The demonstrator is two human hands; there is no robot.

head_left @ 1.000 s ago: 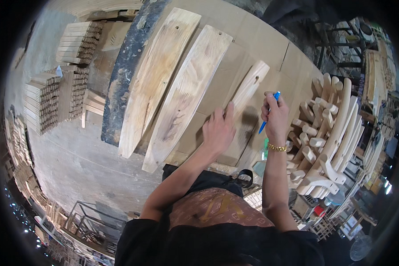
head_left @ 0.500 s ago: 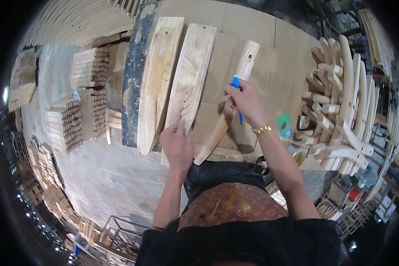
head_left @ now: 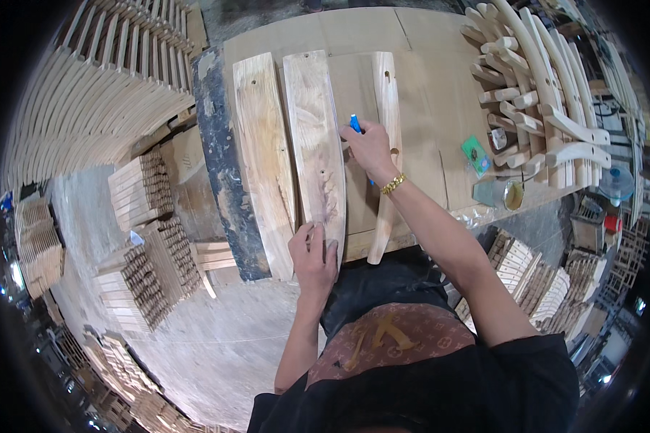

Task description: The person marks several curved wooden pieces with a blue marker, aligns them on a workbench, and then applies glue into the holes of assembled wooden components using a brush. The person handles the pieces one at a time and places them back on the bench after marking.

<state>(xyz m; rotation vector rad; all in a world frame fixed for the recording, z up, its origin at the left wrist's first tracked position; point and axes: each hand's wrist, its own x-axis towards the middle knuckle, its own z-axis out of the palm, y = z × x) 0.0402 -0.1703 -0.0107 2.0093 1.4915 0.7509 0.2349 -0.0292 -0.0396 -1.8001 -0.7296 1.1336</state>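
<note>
My left hand [head_left: 313, 254] lies flat on the near end of a wide curved wooden plank [head_left: 313, 137] on the workbench [head_left: 433, 65]. My right hand [head_left: 369, 148], with a gold bracelet on its wrist, grips a blue pen [head_left: 355, 123] over the right edge of that plank, tip down near the wood. A second wide plank [head_left: 264, 151] lies to the left of it. A narrow wooden slat with holes [head_left: 387, 94] lies to the right, partly under my right forearm.
Curved wooden chair parts [head_left: 549, 94] are piled at the bench's right end, with a small green object [head_left: 476, 154] and a round tin [head_left: 514, 193] beside them. Stacks of slats [head_left: 144, 189] and bent pieces [head_left: 101, 94] stand on the floor at left.
The view has swung so the bench faces me squarely. My left hand slid down to the near end of the middle plank. My right hand moved with the pen from the slat toward that plank.
</note>
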